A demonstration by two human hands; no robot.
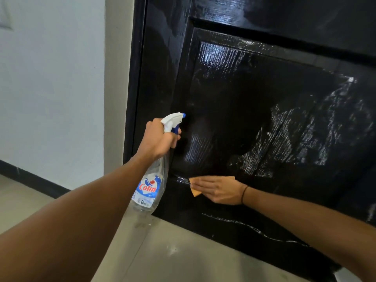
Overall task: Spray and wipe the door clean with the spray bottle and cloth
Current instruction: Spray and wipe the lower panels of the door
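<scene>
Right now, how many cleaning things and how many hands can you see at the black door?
Clear plastic spray bottle with white and blue trigger: 1, gripped by the left hand
Orange cloth: 1, pressed flat on the glossy black panelled door by the right hand
Hands: 2
Door: 1
Total: 5

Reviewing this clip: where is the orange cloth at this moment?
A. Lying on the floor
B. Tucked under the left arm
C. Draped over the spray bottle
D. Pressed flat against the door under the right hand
D. The right hand lies flat on the orange cloth, pressing it against the lower part of the black door, while the left hand holds the spray bottle.
</scene>
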